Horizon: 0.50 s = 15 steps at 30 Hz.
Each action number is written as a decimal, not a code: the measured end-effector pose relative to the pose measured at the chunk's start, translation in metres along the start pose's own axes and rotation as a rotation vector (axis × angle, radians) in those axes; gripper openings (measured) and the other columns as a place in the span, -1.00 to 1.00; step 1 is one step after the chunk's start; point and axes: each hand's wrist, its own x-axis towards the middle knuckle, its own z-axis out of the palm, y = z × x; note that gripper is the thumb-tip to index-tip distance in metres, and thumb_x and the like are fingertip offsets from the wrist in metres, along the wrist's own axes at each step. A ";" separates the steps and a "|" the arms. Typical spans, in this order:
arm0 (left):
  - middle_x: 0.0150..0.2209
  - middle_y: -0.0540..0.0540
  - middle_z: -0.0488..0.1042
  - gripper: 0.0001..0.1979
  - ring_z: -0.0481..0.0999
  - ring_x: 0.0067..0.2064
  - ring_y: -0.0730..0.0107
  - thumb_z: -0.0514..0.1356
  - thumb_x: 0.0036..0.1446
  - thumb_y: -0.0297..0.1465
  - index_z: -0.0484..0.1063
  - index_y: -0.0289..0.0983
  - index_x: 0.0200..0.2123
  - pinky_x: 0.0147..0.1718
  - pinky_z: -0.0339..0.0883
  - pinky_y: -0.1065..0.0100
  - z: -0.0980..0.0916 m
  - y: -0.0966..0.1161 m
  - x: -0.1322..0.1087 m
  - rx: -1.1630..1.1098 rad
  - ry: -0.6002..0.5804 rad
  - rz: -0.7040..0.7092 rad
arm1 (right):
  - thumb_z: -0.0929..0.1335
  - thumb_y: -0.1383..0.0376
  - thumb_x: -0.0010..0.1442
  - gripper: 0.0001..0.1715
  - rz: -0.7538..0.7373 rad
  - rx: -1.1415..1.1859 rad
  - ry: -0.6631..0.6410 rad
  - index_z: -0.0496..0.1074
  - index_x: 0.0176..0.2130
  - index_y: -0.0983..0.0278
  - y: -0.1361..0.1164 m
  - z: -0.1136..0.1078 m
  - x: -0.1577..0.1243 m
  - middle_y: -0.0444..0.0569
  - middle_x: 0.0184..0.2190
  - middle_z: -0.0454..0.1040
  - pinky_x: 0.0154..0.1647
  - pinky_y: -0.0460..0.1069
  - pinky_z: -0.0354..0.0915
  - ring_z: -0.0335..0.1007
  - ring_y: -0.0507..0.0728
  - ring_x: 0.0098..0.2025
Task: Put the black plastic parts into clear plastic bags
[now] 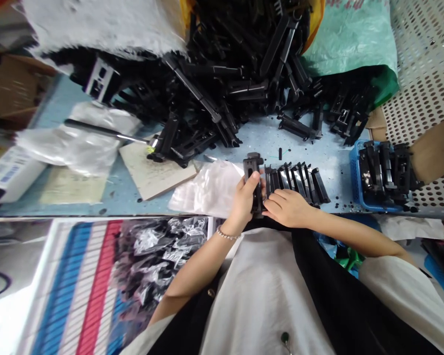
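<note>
My left hand (244, 197) is closed around a long black plastic part (253, 170), held upright near the front edge of the blue table (329, 153). My right hand (288, 207) rests beside it with fingers curled, touching the lower end of that part. Just right of the held part, a row of several similar black parts (298, 180) lies side by side on the table. A bead bracelet circles my left wrist.
A big heap of black plastic parts (225, 74) fills the back of the table. A blue basket (355, 182) with more parts stands at the right. Clear plastic bags (207, 190), a board (151, 172) and a bagged pile (155, 251) below the table edge lie to the left.
</note>
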 end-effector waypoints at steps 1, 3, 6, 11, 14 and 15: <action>-0.48 0.08 0.42 -0.45 0.36 -0.55 0.56 0.35 0.06 0.07 0.43 -0.24 -0.11 -0.59 0.25 0.51 -0.005 -0.004 -0.004 0.033 0.037 0.033 | 0.25 0.14 0.48 -0.63 -0.014 -0.007 -0.009 0.49 -0.27 0.26 -0.001 0.001 -0.002 0.03 -0.37 0.49 -0.28 0.06 0.33 0.37 0.17 -0.29; -0.57 0.07 0.41 -0.41 0.36 -0.60 0.51 0.24 0.11 0.18 0.45 -0.23 -0.14 -0.65 0.22 0.49 -0.020 -0.008 -0.013 0.132 0.026 -0.015 | 0.26 0.17 0.47 -0.67 -0.049 -0.007 -0.012 0.51 -0.22 0.26 -0.001 -0.002 -0.004 0.03 -0.34 0.52 -0.25 0.06 0.37 0.41 0.17 -0.27; -0.68 -0.03 0.41 -0.18 0.37 -0.69 0.37 -0.05 0.12 0.37 0.52 -0.26 -0.18 -0.74 0.17 0.42 -0.047 -0.005 -0.030 0.249 -0.186 -0.325 | 0.29 0.24 0.45 -0.72 -0.080 0.025 0.026 0.49 0.08 0.19 -0.003 -0.015 -0.002 0.08 -0.04 0.56 0.06 0.17 0.42 0.45 0.24 0.05; -0.52 -0.23 0.58 -0.06 0.51 -0.60 0.27 -0.18 0.14 0.38 0.59 -0.31 -0.13 -0.67 0.28 0.36 -0.074 0.004 -0.049 0.195 -0.437 -0.580 | 0.23 0.38 0.43 -0.62 -0.126 0.154 -0.039 0.44 0.16 0.24 -0.003 -0.016 0.002 0.12 0.05 0.56 0.10 0.18 0.46 0.53 0.23 0.06; -0.32 -0.24 0.62 -0.21 0.63 -0.34 0.18 -0.05 0.20 0.30 0.57 -0.27 -0.13 -0.41 0.47 0.28 -0.083 -0.002 -0.035 0.337 -0.278 -0.268 | 0.37 0.21 0.36 -0.67 0.046 0.304 -0.112 0.49 0.07 0.26 0.003 -0.008 -0.003 0.13 -0.05 0.60 -0.06 0.16 0.52 0.60 0.26 -0.09; -0.27 -0.23 0.61 -0.32 0.63 -0.25 0.15 0.05 0.20 0.24 0.56 -0.26 -0.16 -0.30 0.50 0.24 -0.084 -0.006 -0.026 0.424 -0.139 -0.092 | 0.42 0.15 0.30 -0.61 0.152 0.398 -0.110 0.49 0.08 0.25 0.005 -0.005 -0.004 0.12 -0.04 0.61 -0.08 0.16 0.52 0.60 0.26 -0.10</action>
